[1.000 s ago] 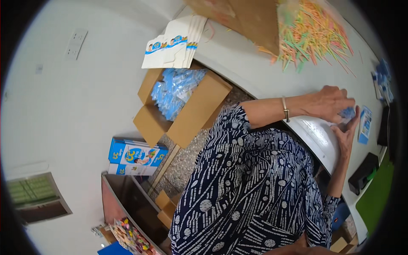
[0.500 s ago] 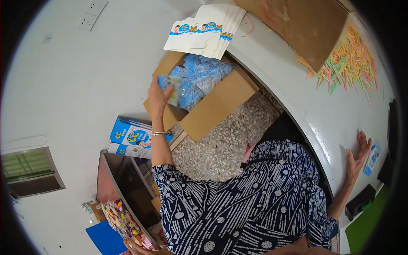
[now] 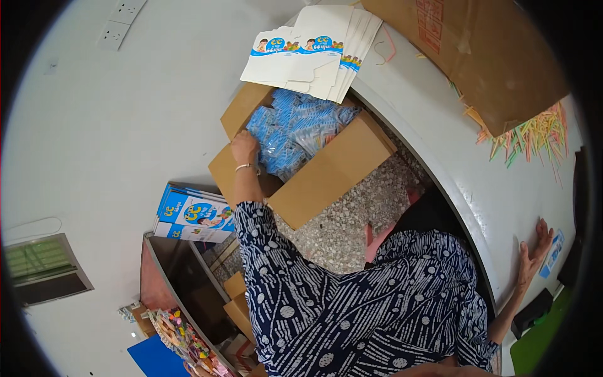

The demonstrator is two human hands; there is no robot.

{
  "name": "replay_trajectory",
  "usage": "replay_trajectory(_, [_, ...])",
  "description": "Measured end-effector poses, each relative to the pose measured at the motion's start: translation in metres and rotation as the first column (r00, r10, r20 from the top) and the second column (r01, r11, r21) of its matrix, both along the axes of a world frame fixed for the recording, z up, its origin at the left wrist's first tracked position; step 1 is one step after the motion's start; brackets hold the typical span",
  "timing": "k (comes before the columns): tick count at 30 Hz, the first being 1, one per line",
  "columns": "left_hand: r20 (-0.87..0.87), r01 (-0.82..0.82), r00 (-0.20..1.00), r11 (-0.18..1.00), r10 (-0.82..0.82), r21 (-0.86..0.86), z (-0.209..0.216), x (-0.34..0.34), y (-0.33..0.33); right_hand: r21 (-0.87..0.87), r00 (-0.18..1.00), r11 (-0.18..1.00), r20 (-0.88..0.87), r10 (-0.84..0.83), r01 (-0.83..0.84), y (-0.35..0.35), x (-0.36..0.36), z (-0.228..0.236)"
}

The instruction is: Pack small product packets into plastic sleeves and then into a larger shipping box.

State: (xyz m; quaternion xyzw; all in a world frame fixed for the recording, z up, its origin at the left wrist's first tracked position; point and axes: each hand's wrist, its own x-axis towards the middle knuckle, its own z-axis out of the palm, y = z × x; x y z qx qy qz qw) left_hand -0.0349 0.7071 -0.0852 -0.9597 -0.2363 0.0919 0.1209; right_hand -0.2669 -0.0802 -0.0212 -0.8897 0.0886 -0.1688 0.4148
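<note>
My left hand reaches to the left side of an open cardboard box, at its inner edge. Its fingers curl down and are partly hidden, so I cannot make out what is in them. Heaped inside the box are clear plastic packets with blue print. Far to the right, my right hand rests on the white table with fingers apart, holding nothing. Close beside it lies a small blue-and-white packet.
Flat white-and-blue cartons lie at the table's far corner. A large brown box tilts over a pile of coloured sticks. More blue cartons rest on a dark bin at left. A speckled floor shows below.
My left hand, which held a blue-and-clear packet above the box's left side, has come down to the box edge; the packet no longer shows. The view has shifted slightly. My right hand stays on the table.
</note>
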Motion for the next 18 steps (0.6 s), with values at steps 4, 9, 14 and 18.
replay_trajectory(4, [-0.107,-0.026,0.994,0.998,0.020,-0.059,-0.003,0.027,-0.002,0.036,1.000,0.999,-0.009,-0.020,0.020,-0.002,0.001,-0.009])
replay_trajectory(9, [0.163,0.303,0.952,0.873,-0.258,-0.382,-0.018,0.019,0.049,-0.047,1.000,0.999,-0.025,-0.016,0.015,-0.005,-0.003,-0.003])
replay_trajectory(14, [0.345,0.300,0.929,0.824,-0.138,-0.481,-0.034,-0.015,0.063,-0.086,0.998,0.996,-0.060,-0.024,0.019,-0.010,-0.002,-0.007])
replay_trajectory(18, [0.302,0.375,0.902,0.906,-0.308,-0.197,-0.040,-0.018,0.056,-0.106,0.996,0.994,-0.077,-0.047,0.038,-0.007,0.002,-0.009])
